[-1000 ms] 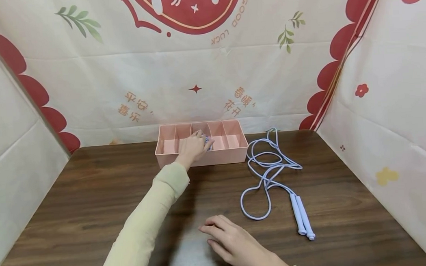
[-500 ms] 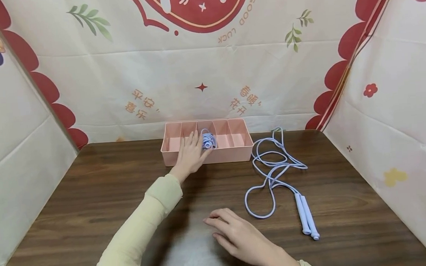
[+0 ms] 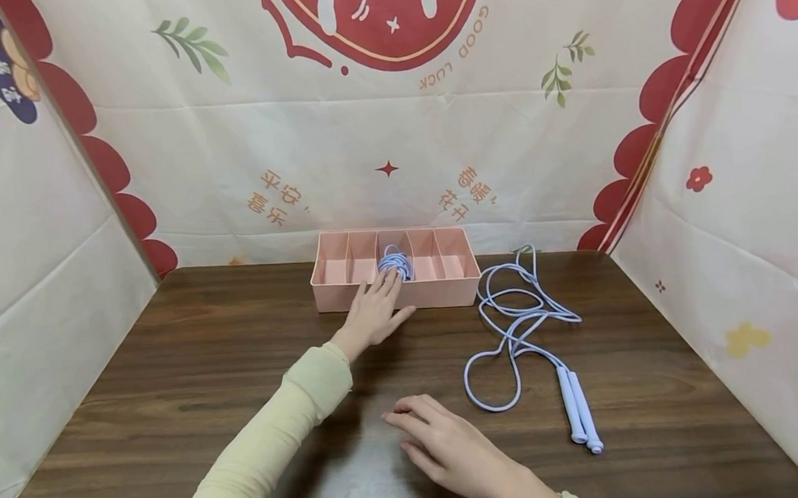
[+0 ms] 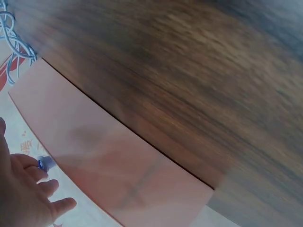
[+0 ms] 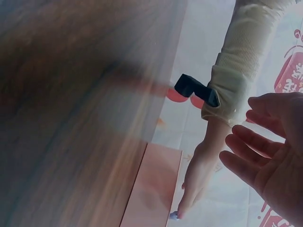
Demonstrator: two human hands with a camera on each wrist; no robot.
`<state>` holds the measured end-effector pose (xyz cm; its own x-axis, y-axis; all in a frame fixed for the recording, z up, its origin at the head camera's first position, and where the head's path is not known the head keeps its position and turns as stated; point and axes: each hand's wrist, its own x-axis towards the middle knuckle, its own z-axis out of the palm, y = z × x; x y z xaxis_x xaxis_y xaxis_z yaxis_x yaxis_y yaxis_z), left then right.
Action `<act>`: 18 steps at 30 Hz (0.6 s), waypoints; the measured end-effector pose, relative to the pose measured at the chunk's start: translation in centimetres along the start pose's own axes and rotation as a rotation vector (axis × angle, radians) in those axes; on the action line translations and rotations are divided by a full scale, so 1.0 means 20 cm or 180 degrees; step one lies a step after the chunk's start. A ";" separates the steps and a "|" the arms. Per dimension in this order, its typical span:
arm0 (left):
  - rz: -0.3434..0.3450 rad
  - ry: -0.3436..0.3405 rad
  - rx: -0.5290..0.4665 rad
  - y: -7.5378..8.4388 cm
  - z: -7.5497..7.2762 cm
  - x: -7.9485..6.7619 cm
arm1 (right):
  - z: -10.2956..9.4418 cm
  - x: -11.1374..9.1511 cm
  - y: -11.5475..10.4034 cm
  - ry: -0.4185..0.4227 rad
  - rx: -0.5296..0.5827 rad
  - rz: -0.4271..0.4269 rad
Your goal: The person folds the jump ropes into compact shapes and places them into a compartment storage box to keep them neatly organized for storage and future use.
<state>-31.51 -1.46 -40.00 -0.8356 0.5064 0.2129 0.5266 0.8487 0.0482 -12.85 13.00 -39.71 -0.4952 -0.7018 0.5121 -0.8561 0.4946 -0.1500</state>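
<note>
A pink divided box (image 3: 436, 295) stands at the back of the table. In its middle compartment sits a coiled light-blue jump rope (image 3: 394, 260). My left hand (image 3: 373, 317) reaches over the box's front rim with fingers extended, fingertips at the near side of the coil. In the left wrist view, a blue handle end (image 4: 47, 163) peeks over the rim by the left fingers. My right hand (image 3: 455, 451) hovers over the front of the table, fingers relaxed and holding nothing. A second light-blue jump rope lies loosely looped to the right, its two handles (image 3: 572, 406) side by side.
The dark wood table (image 3: 194, 383) is enclosed by a printed cloth backdrop (image 3: 337, 138) behind and at both sides. The box's other compartments, two on each side of the coil, hold nothing visible. The loose rope's loops reach close to the box's right end.
My left hand has drawn back toward me from inside the box, uncovering the coiled jump rope, then moved in front of it. The right hand stays put. The head view has shifted slightly.
</note>
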 end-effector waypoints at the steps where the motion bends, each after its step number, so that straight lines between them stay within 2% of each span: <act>1: -0.0008 -0.0002 0.0042 0.01 0.00 0.00 | 0.00 0.00 0.00 0.0001 -0.0005 -0.0020; 8: -0.0106 -0.0208 0.0357 0.04 -0.01 0.03 | 0.02 0.00 -0.02 -0.0074 0.0041 -0.0035; 13: -0.0242 -0.0303 0.0367 0.03 -0.01 0.05 | 0.04 0.00 -0.03 -0.0137 0.0099 -0.0059; 18: -0.0260 -0.0352 0.0344 0.03 0.00 0.05 | 0.06 -0.01 -0.04 -0.0126 0.0100 -0.0144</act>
<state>-31.97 -0.45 -39.78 -0.8901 0.4438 0.1036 0.4415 0.8961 -0.0455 -12.21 12.03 -40.62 -0.4608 -0.7432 0.4851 -0.8817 0.4460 -0.1542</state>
